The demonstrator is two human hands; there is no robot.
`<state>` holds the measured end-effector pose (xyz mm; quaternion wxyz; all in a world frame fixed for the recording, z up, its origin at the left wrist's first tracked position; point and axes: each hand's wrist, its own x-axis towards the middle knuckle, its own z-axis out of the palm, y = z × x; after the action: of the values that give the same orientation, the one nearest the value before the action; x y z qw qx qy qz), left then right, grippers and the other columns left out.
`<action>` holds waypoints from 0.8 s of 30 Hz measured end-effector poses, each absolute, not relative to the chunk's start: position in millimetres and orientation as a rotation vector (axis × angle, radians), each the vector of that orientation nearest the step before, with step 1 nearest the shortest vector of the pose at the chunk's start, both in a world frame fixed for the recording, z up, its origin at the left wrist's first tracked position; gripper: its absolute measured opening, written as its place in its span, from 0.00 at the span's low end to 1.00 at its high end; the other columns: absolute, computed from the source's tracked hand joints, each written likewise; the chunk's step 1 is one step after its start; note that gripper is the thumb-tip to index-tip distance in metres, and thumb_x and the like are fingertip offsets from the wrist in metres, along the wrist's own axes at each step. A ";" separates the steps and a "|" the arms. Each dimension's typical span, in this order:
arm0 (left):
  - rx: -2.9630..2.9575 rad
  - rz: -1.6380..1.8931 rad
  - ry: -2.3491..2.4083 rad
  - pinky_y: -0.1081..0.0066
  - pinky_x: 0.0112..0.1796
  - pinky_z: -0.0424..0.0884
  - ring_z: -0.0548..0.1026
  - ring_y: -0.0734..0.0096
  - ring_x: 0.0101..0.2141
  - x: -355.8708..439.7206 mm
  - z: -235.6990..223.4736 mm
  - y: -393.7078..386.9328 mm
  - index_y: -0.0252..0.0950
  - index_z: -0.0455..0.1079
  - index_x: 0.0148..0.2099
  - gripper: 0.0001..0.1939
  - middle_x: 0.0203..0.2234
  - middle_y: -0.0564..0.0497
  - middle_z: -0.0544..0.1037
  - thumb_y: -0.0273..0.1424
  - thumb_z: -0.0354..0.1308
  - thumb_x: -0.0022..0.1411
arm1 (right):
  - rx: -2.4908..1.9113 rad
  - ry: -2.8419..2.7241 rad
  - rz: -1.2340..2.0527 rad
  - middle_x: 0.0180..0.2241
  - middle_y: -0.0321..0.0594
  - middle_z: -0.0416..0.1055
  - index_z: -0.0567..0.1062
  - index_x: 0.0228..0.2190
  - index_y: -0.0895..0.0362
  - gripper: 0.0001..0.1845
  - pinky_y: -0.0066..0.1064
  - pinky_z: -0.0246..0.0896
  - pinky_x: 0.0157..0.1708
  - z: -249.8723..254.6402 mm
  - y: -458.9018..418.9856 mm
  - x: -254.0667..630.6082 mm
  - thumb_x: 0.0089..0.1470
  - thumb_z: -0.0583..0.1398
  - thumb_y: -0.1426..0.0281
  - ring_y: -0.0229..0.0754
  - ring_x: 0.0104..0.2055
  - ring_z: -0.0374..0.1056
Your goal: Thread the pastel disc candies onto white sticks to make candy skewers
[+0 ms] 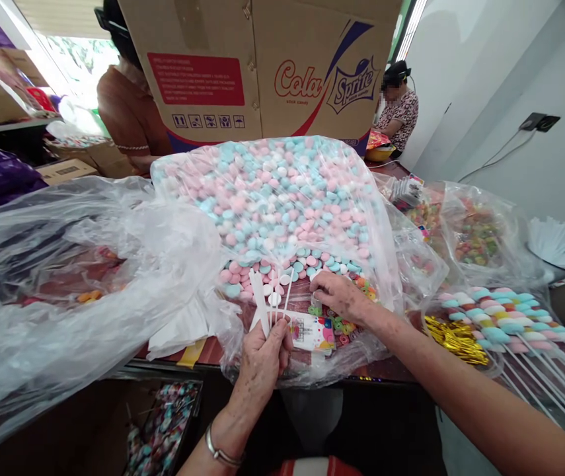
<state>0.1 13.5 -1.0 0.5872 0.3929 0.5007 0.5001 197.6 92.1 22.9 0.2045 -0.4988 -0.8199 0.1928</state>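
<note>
My left hand (262, 354) is closed around several white sticks (261, 301) that stand up from its fingers. A white round candy (275, 299) shows at one of the thin sticks. My right hand (339, 295) has its fingers curled together at the near edge of the candy pile; what they hold, if anything, is hidden. Pink, blue and white candies (287, 218) fill a large clear plastic bag (384, 244). Beside my right hand lie small ring-shaped gummy candies (344, 327). A printed card (312, 332) lies between my hands.
A big cardboard box (257, 73) stands behind the bag. Candy skewers (507, 317) and gold ties (453, 340) lie at right, below a bundle of white sticks (562, 244). Crumpled plastic (163, 244) covers the left. Two people (131, 112) (398, 112) sit beyond.
</note>
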 end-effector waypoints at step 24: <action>0.967 1.063 1.235 0.80 0.11 0.51 0.57 0.82 0.09 -0.2 8.1 11.4 0.36 0.66 0.25 0.21 0.10 0.60 0.65 0.49 0.60 0.56 | -1.413 -2.240 0.514 0.35 0.39 0.73 0.73 0.39 0.56 0.10 0.29 0.58 0.38 24.0 100.0 189.0 0.56 0.55 0.74 0.41 0.36 0.67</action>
<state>-0.2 11.4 8.1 0.5838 0.4143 0.5292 0.4555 189.0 100.0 24.0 0.2199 -0.5109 -0.8100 0.1859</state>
